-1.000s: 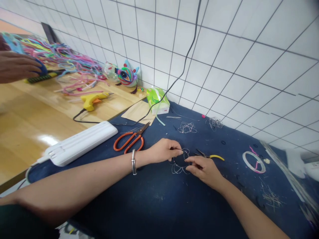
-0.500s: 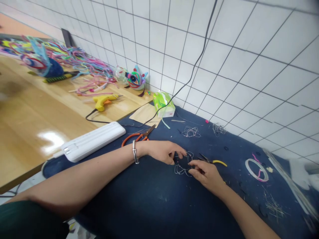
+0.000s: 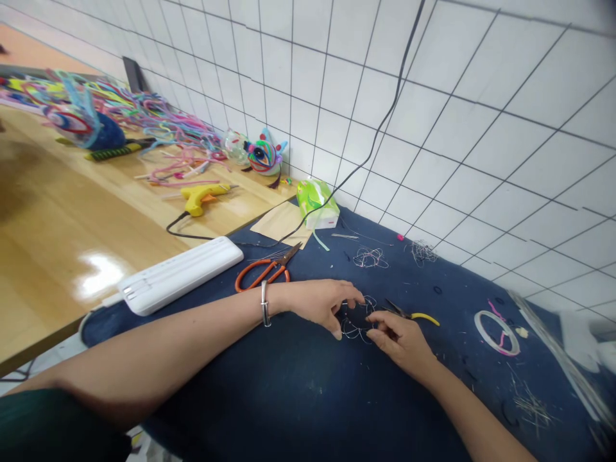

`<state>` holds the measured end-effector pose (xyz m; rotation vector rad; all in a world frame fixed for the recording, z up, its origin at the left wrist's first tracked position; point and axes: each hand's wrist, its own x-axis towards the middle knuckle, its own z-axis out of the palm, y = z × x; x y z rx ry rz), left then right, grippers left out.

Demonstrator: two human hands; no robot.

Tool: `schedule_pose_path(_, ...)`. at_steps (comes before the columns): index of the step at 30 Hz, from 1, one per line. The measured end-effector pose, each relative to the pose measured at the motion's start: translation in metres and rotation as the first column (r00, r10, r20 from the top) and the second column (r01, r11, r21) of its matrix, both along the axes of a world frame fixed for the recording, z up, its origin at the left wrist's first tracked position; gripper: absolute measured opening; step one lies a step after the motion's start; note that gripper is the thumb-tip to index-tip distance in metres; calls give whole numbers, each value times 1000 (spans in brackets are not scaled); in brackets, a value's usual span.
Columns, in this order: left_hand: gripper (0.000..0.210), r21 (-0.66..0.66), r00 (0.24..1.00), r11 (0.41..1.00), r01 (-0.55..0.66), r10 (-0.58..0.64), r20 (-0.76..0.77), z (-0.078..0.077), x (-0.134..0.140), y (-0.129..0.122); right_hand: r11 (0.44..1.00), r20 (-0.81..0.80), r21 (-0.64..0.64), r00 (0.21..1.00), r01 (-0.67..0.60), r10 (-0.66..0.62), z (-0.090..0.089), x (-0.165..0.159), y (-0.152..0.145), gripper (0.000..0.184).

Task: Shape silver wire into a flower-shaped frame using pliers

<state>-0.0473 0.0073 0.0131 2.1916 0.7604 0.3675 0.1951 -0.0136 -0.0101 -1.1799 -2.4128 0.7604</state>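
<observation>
A thin silver wire shape bent into several loops lies between my two hands above the dark blue tabletop. My right hand pinches its right side between thumb and fingertips. On its left, my left hand holds thumb and fingers apart around the shape; whether a fingertip touches the wire is hard to see. Just beyond my right hand are pliers with a yellow handle, partly hidden. Orange-handled scissors lie behind my left wrist. Farther back rests another looped wire shape.
A white power strip and a yellow glue gun are at left. Near the wall stand a green tissue pack and a tangle of wire. A white ring-shaped coil and loose wire clippings lie at right.
My left thumb has moved down and away from the fingers, so the hand is wider apart. My right hand keeps its pinch on the wire in nearly the same place.
</observation>
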Motion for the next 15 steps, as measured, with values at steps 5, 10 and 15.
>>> schedule_pose_path(5, 46, -30, 995, 999, -31, 34, 93, -7, 0, 5, 999, -3, -38, 1000, -26, 26, 1, 1, -1, 28)
schedule_pose_path(10, 38, -111, 982, 991, -79, 96, 160, -16, 4, 6, 997, -20, -65, 999, -46, 45, 4, 1, -2, 28)
schedule_pose_path(15, 32, -290, 974, 953, -85, 141, 178, -22, 8, 4, 989, -43, -135, 997, -64, 59, 5, 3, 0, 33)
